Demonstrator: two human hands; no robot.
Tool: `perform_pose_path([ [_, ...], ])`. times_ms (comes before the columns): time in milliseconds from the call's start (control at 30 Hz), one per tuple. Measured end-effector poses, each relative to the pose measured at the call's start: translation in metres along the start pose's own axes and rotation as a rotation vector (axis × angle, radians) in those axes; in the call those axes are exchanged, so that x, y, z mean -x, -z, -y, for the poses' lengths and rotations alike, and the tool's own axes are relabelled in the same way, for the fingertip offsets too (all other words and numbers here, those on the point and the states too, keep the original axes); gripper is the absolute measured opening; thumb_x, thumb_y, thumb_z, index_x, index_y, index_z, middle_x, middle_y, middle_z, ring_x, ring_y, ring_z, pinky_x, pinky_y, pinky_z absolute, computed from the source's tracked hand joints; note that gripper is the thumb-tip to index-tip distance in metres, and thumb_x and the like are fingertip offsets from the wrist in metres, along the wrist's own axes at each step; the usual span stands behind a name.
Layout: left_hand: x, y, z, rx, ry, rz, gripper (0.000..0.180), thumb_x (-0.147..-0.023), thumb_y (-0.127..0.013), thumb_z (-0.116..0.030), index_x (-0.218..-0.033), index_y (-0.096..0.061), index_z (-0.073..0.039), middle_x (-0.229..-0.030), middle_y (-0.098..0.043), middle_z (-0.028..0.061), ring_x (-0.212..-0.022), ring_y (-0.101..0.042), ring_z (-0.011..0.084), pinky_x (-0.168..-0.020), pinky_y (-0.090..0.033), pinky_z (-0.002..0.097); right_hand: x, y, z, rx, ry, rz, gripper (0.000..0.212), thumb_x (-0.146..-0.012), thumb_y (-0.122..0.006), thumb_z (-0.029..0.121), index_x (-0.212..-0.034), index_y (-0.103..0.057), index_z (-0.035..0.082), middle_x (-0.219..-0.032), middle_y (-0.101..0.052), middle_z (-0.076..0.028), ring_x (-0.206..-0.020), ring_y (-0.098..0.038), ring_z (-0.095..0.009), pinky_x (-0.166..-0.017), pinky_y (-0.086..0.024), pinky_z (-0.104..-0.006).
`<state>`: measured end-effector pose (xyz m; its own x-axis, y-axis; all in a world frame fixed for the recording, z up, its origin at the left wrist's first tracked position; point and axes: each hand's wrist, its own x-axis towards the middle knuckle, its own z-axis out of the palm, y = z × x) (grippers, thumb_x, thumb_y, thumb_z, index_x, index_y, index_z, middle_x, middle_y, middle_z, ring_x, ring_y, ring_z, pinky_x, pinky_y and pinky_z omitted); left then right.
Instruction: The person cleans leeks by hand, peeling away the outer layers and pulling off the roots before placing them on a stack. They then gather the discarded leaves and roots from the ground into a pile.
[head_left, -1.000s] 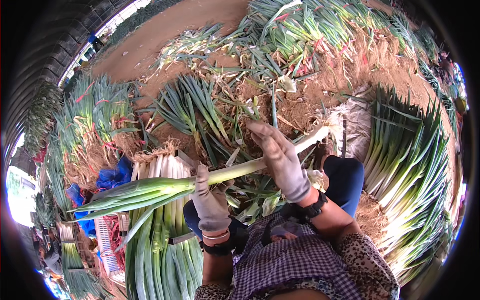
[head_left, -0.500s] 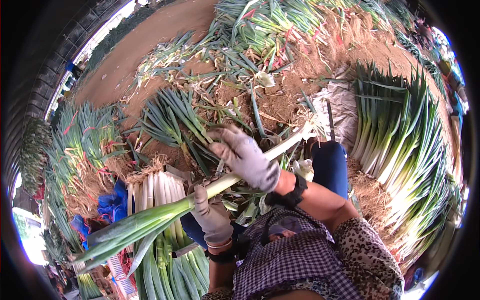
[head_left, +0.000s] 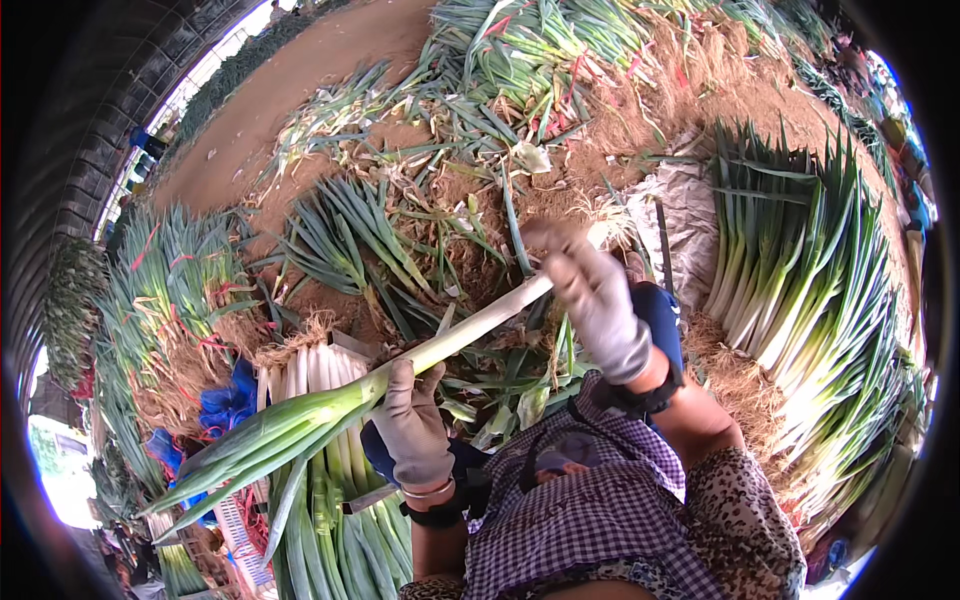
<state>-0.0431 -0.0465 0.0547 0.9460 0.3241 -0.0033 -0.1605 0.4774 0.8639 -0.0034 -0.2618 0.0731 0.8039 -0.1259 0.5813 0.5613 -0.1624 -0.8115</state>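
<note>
The gloved left hand (head_left: 412,425) grips a long leek (head_left: 400,372) near where white stalk turns green, its leaves fanning toward eight o'clock. The gloved right hand (head_left: 598,297) closes over the white end toward two o'clock. Trimmed leeks (head_left: 325,480) lie stacked below at seven o'clock, with another row of leeks (head_left: 800,290) at three o'clock.

A held leek (head_left: 400,375) crosses above stacked leeks (head_left: 320,500) at left; another leek row (head_left: 800,290) lies right

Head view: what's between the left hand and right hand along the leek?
In the head view, only the leek's bare pale stalk spans from left hand to right hand; trimmed green scraps lie on the ground behind it.
</note>
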Motion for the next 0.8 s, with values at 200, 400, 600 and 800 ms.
perform_pose_path([
  [200,0.003,-0.012,0.008,-0.034,0.051,0.019,0.014,-0.093,-0.056,-0.016,-0.095,-0.058,-0.002,-0.093,-0.059,0.0047,-0.089,-0.061,0.0161,-0.070,-0.054,0.0291,0.026,-0.054,0.019,0.118,0.311,0.270,0.033,-0.089,-0.055,0.026,-0.113,-0.057,0.003,-0.111,-0.055,-0.014,-0.113,-0.049,-0.033,-0.100,-0.037,-0.0425],
  [400,0.003,0.013,0.005,-0.101,0.075,0.256,0.020,-0.090,-0.058,-0.011,-0.102,-0.052,0.003,-0.097,-0.061,0.0114,-0.075,-0.062,0.0165,-0.058,-0.054,0.0281,0.012,-0.079,0.008,0.304,0.234,0.301,0.033,-0.085,-0.060,0.022,-0.111,-0.057,0.002,-0.110,-0.054,-0.017,-0.110,-0.049,-0.033,-0.097,-0.037,-0.0450],
  [600,0.022,-0.004,-0.015,-0.159,-0.116,-0.016,0.022,-0.085,-0.062,-0.011,-0.099,-0.052,0.001,-0.090,-0.059,0.0123,-0.077,-0.060,0.0196,-0.060,-0.054,0.0303,-0.035,-0.030,-0.078,1.011,-0.015,0.148,0.032,-0.085,-0.058,0.036,-0.097,-0.060,0.006,-0.101,-0.057,-0.015,-0.105,-0.051,-0.031,-0.098,-0.032,-0.0516],
  [800,0.022,-0.005,-0.026,-0.181,-0.232,0.016,0.029,-0.082,-0.066,-0.013,-0.102,-0.053,0.003,-0.092,-0.060,0.0138,-0.081,-0.060,0.0211,-0.066,-0.055,0.0305,-0.047,0.033,-0.046,0.726,0.011,-0.105,0.016,-0.083,-0.062,0.019,-0.095,-0.066,0.009,-0.095,-0.064,-0.011,-0.090,-0.058,-0.031,-0.082,-0.042,-0.0441],
])
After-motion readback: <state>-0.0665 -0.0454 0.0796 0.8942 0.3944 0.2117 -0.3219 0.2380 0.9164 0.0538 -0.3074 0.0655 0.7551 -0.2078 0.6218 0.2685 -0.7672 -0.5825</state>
